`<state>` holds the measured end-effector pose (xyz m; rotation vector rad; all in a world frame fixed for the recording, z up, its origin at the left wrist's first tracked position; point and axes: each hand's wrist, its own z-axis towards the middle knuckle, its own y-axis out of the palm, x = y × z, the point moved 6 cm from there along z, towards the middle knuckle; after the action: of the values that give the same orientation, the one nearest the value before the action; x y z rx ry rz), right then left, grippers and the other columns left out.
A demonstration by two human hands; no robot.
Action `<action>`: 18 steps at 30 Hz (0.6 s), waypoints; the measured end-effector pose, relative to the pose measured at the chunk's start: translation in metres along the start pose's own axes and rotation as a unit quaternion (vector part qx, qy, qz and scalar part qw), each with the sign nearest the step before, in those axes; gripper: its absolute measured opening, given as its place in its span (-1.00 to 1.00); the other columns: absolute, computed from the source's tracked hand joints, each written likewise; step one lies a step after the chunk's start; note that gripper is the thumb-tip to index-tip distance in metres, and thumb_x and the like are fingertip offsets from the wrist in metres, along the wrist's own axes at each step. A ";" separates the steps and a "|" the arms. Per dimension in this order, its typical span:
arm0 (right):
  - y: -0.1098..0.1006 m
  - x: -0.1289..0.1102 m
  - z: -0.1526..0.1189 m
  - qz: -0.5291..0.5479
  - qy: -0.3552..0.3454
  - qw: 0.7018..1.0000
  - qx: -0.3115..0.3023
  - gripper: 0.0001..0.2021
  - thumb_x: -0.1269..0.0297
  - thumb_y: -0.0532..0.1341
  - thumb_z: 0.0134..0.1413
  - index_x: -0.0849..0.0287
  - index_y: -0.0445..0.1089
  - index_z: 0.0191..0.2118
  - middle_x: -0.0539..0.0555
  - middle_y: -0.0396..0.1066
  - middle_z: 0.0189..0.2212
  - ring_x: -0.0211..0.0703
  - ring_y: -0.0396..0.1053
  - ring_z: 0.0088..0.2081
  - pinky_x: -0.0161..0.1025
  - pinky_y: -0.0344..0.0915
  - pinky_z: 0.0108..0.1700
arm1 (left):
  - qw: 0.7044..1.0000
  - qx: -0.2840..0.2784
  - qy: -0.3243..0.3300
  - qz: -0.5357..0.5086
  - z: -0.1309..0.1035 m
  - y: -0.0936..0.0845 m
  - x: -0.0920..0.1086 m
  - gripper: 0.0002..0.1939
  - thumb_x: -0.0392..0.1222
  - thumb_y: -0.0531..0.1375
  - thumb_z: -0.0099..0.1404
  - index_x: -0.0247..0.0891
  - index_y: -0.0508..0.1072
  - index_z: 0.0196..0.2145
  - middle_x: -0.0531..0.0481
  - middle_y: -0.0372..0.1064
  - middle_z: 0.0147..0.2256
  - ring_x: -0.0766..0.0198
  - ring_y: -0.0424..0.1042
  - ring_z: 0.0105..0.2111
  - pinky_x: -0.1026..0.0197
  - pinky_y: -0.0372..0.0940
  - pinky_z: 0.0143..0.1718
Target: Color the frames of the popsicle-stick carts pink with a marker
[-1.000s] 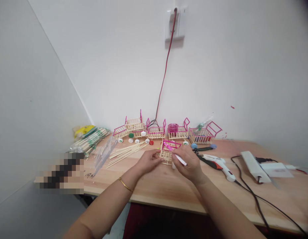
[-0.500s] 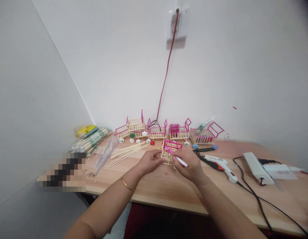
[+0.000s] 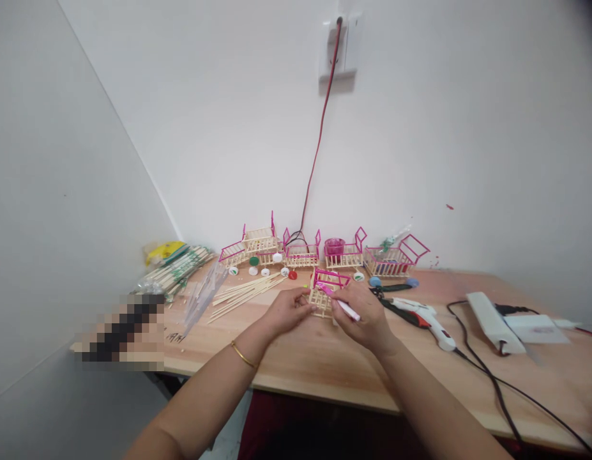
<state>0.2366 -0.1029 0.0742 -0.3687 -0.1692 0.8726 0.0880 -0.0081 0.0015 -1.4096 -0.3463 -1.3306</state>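
My left hand (image 3: 290, 311) pinches the near left side of a small cart frame (image 3: 320, 300) built from bamboo sticks, with its upper edges coloured pink. The frame is tilted towards me above the table. In my right hand (image 3: 364, 314) is a slim white paintbrush (image 3: 347, 310), stained pink towards its tip. That tip is at the frame's pink edge; my fingers partly hide the frame's right side. Just behind stand similar stick carts, and one of them holds a cup (image 3: 334, 247) smeared with pink.
Loose sticks (image 3: 250, 292) and bottle caps (image 3: 254, 261) lie left of centre, bundled sticks (image 3: 181, 271) farther left. On the right are pliers (image 3: 405, 313), a white glue gun (image 3: 434, 322), a power strip (image 3: 495, 322) and black cables (image 3: 487, 374). A wall rises behind the table.
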 end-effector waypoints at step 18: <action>0.003 -0.001 0.000 0.003 -0.008 1.000 -0.015 -0.82 0.50 0.19 0.06 0.12 0.37 -0.21 0.06 0.45 -0.44 -0.12 0.36 -0.39 -0.14 0.29 -0.31 | 1.000 -0.003 0.000 -0.009 0.000 0.000 0.002 -0.58 -0.07 0.23 0.20 -0.34 0.48 -0.03 0.12 0.29 -0.56 0.38 0.20 -0.55 0.35 0.13 -0.46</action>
<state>0.2341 -0.1023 0.0732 -0.3904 -0.1967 0.8808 0.0889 -0.0096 0.0032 -1.4153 -0.3564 -1.3473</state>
